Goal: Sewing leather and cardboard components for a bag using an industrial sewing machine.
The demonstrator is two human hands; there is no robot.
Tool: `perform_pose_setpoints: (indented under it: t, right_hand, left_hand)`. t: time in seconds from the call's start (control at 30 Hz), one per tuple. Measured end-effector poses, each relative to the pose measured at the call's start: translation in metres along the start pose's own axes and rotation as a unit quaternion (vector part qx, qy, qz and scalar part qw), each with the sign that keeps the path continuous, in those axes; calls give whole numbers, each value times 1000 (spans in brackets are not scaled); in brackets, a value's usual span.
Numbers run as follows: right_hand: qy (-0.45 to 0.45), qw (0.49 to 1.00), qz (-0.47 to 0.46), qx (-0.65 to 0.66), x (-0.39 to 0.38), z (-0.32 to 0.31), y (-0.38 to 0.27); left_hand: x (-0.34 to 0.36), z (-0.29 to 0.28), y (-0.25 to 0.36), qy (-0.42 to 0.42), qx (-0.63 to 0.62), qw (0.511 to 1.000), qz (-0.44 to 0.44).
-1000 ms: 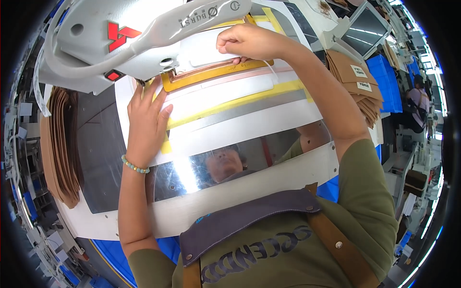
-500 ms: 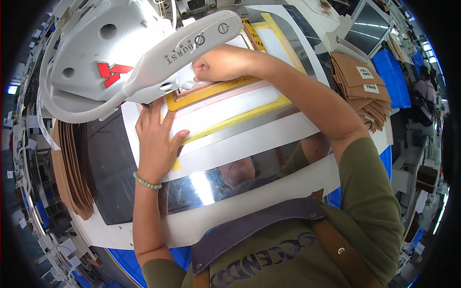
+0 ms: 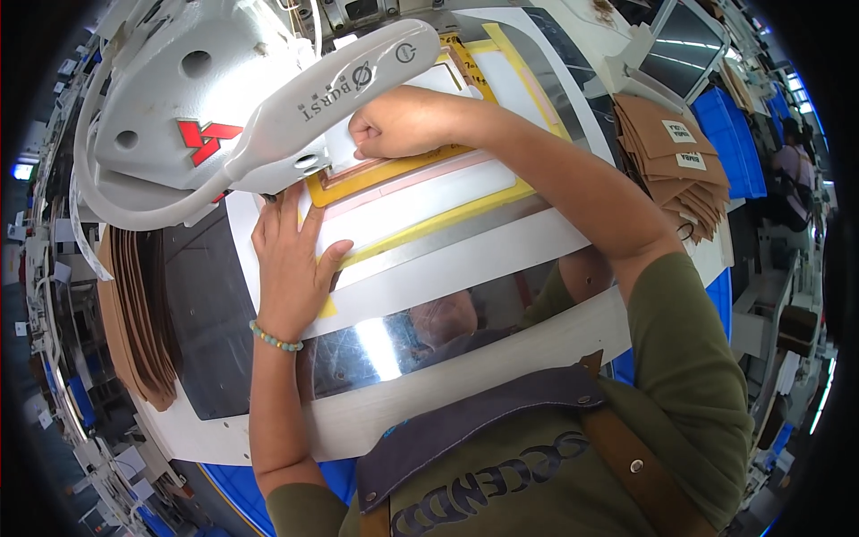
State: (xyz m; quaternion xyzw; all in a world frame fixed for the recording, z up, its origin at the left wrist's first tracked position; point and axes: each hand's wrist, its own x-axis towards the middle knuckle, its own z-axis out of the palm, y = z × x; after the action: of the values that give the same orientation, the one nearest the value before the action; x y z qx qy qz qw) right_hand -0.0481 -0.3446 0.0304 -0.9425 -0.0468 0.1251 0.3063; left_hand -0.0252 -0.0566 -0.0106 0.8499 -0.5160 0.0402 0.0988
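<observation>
My left hand (image 3: 293,255) lies flat with fingers spread at the left edge of a yellow-bordered white template (image 3: 429,208). Its fingertips reach the near left corner of a yellow frame (image 3: 394,174) with a brown inner edge. Curled closed, my right hand (image 3: 403,123) rests over this frame's inner white area, its fingers bent under. Whatever it may hold is hidden. Just above and left of it hangs the white lamp (image 3: 349,76) of a sewing machine (image 3: 188,98), covering part of the frame.
A stack of brown pieces (image 3: 139,313) hangs at the left edge of the table. More labelled brown pieces (image 3: 662,161) lie at the right, beside a blue bin (image 3: 729,148) and a screen (image 3: 684,54). A shiny dark plate (image 3: 429,336) lies nearest me.
My right hand has shifted slightly left over the frame and stays closed. The left hand has kept its place.
</observation>
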Motion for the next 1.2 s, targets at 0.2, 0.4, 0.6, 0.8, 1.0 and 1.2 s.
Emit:
perform_pose_setpoints:
  t: [0.2, 0.4, 0.6, 0.8, 1.0, 1.2]
  right_hand:
    - [12, 1000, -10, 0, 3, 6, 1]
    - [5, 998, -8, 65, -11, -35, 34]
    - [18, 997, 23, 73, -42, -67, 69]
    - [39, 998, 36, -19, -60, -62, 70]
    - [14, 996, 25, -87, -66, -58, 61]
    - [-4, 996, 29, -85, -69, -58, 56]
  left_hand:
    - [2, 2, 1, 7, 6, 1000, -16]
    - [3, 1, 4, 2, 14, 1000, -25]
    - [4, -1, 8, 8, 25, 999, -31]
    - [6, -2, 9, 16, 68, 997, -23]
    - [5, -3, 6, 22, 65, 998, -7]
    - [6, -3, 6, 20, 89, 996, 4]
